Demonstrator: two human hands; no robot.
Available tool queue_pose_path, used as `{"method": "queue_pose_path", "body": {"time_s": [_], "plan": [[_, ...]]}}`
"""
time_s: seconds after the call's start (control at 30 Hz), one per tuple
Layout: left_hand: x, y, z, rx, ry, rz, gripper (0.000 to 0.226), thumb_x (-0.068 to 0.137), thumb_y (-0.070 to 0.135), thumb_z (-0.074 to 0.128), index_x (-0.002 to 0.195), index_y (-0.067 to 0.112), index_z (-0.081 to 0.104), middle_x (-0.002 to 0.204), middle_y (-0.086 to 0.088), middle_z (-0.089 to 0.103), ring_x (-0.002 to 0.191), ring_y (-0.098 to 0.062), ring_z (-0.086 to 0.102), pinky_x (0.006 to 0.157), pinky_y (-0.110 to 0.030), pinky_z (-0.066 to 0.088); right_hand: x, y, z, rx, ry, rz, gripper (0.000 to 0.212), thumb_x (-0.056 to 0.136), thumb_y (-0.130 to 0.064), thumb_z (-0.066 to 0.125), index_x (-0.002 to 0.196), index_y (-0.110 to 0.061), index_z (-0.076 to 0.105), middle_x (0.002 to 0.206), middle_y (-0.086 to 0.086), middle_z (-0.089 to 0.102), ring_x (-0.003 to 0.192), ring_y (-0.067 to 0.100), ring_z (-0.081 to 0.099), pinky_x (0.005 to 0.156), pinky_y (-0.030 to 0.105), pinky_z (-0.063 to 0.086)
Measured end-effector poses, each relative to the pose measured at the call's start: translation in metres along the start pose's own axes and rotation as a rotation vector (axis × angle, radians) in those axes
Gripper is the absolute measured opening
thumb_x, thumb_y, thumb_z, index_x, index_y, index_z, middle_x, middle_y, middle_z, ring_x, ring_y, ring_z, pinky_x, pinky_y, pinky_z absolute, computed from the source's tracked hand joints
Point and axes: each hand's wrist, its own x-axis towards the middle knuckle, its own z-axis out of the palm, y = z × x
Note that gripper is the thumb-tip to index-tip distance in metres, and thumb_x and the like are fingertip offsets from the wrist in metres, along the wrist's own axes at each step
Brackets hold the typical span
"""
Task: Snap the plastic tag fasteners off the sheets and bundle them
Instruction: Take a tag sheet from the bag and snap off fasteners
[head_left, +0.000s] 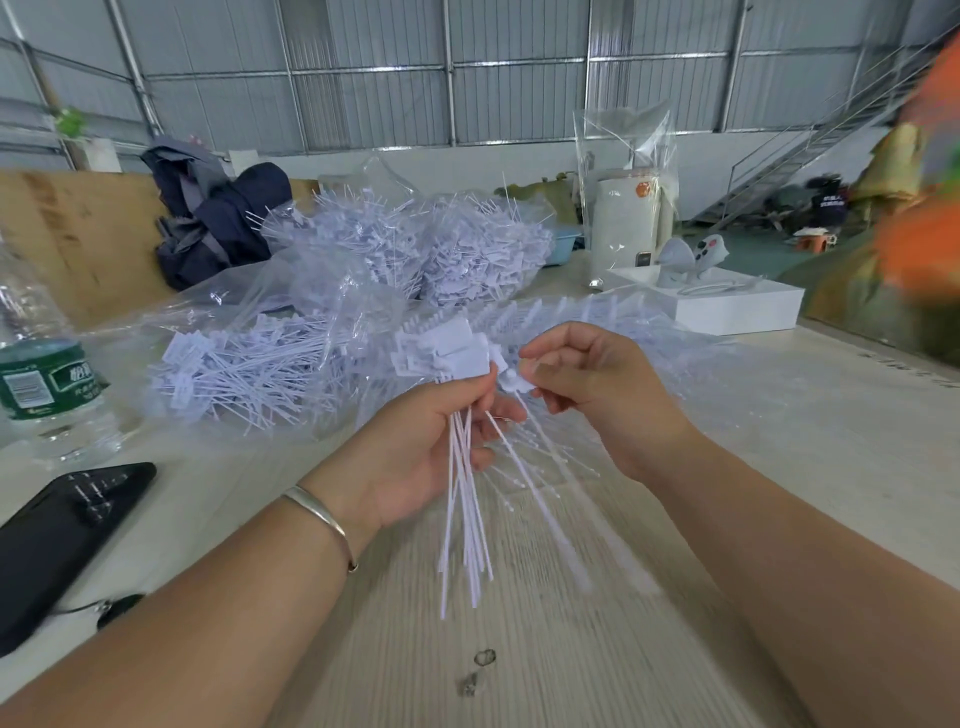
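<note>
My left hand grips a bundle of white plastic tag fasteners, flat heads up, thin tails hanging down over the table. My right hand pinches the head of a single fastener right beside the bundle's heads; its tail slants down to the right. A sheet of joined fasteners lies on the table just behind my hands. Loose fasteners lie in clear plastic at the left, and a big heap of fasteners in bags sits further back.
A water bottle with a green label stands at the left edge, a black phone in front of it. A white box sits at the back right, a dark backpack at the back left. Two small rubber bands lie on the pale wooden table.
</note>
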Motion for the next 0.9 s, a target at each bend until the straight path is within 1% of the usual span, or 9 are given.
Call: {"method": "queue_pose_path", "body": {"time_s": [0.1,0.17,0.27,0.33,0.43,0.53,0.6,0.77,0.9], "plan": [[0.000,-0.003,0.001,0.001,-0.038,-0.029,0.028,0.080,0.037,0.059,0.080,0.009,0.055,0.089,-0.005,0.074,0.082,-0.013,0.070,0.072,-0.026,0.050,0.001,0.001,0.002,-0.043,0.032,-0.059,0.009,0.083,0.004,0.067,0.084,-0.004,0.065,0.061,0.010,0.059,0.046,0.013,0.048,0.047,0.019,0.042],[0.001,-0.004,0.002,-0.062,-0.055,-0.044,0.026,0.080,0.035,0.058,0.072,0.010,0.053,0.098,-0.009,0.074,0.092,-0.019,0.071,0.075,-0.027,0.057,0.002,0.003,0.001,-0.045,0.056,-0.075,0.009,0.082,0.004,0.068,0.083,-0.005,0.065,0.060,0.010,0.060,0.044,0.013,0.048,0.046,0.020,0.042],[0.002,-0.004,0.004,-0.117,-0.088,-0.046,0.028,0.081,0.034,0.058,0.069,0.010,0.050,0.111,-0.017,0.071,0.102,-0.028,0.069,0.087,-0.034,0.057,0.002,0.005,0.001,-0.031,0.075,-0.076,0.011,0.079,0.002,0.073,0.078,-0.006,0.064,0.057,0.008,0.062,0.044,0.013,0.052,0.048,0.021,0.045],[0.000,-0.004,0.002,-0.151,-0.129,-0.059,0.028,0.084,0.033,0.057,0.073,0.008,0.049,0.106,-0.019,0.072,0.099,-0.031,0.070,0.089,-0.040,0.056,0.002,0.006,0.000,-0.032,0.078,-0.080,0.015,0.077,0.000,0.075,0.074,-0.006,0.062,0.057,0.009,0.063,0.045,0.014,0.054,0.048,0.021,0.046],[-0.002,-0.003,0.000,-0.151,-0.135,-0.099,0.029,0.087,0.031,0.054,0.070,0.009,0.048,0.072,-0.011,0.067,0.062,-0.020,0.068,0.066,-0.035,0.060,0.002,0.007,0.000,-0.042,0.069,-0.090,0.017,0.077,-0.002,0.076,0.074,-0.005,0.059,0.060,0.013,0.066,0.044,0.011,0.054,0.049,0.019,0.045],[-0.001,0.001,0.002,-0.155,-0.122,-0.080,0.020,0.088,0.029,0.051,0.076,0.014,0.047,0.055,0.002,0.043,0.034,-0.003,0.032,0.034,-0.016,0.033,0.003,0.007,0.000,-0.021,0.058,-0.080,0.014,0.082,-0.009,0.073,0.082,-0.002,0.060,0.057,0.003,0.065,0.045,0.011,0.054,0.051,0.019,0.047],[-0.001,0.005,0.002,-0.141,-0.090,-0.025,0.018,0.091,0.028,0.051,0.077,0.018,0.045,0.050,0.007,0.033,0.032,-0.001,0.022,0.032,-0.013,0.020,0.003,0.006,0.002,0.015,0.047,-0.042,0.019,0.088,-0.018,0.066,0.091,0.000,0.060,0.061,0.002,0.065,0.050,0.014,0.056,0.055,0.022,0.048],[-0.005,0.008,0.005,-0.044,0.002,0.187,0.012,0.072,0.014,0.069,0.064,0.018,0.061,0.051,0.010,0.024,0.036,-0.001,0.018,0.034,-0.014,0.015,-0.001,0.000,0.007,0.084,-0.047,0.048,0.040,0.093,-0.033,0.056,0.105,0.005,0.057,0.078,0.009,0.067,0.075,0.024,0.065,0.071,0.032,0.052],[-0.001,0.010,0.005,-0.153,0.180,0.377,0.046,0.074,-0.011,0.063,0.054,0.022,0.038,0.048,0.009,0.022,0.033,-0.002,0.019,0.032,-0.015,0.018,-0.005,-0.006,0.011,0.156,-0.220,0.154,0.069,0.074,-0.046,0.060,0.120,0.005,0.052,0.110,0.023,0.067,0.100,0.030,0.067,0.086,0.036,0.055]]}}
